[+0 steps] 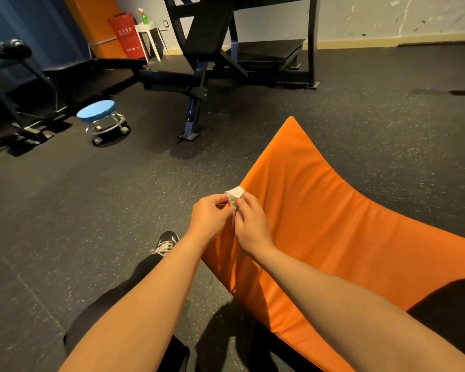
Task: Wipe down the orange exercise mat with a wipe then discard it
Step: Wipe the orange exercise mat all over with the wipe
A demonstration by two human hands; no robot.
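Observation:
The orange exercise mat (333,210) lies on the dark speckled floor, running from the centre to the lower right. Over its left edge, both hands hold a small folded white wipe (234,196). My left hand (209,220) pinches the wipe's left side with thumb and fingers. My right hand (249,224) pinches its right side. The wipe is held above the mat and is not touching it. Most of the wipe is hidden between the fingers.
A blue round stool on wheels (102,118) stands to the left. Black weight benches (172,76) and a rack fill the back. A red bin (125,36) and a white side table with a green spray bottle (145,16) stand by the far wall. My shoe (167,242) rests beside the mat.

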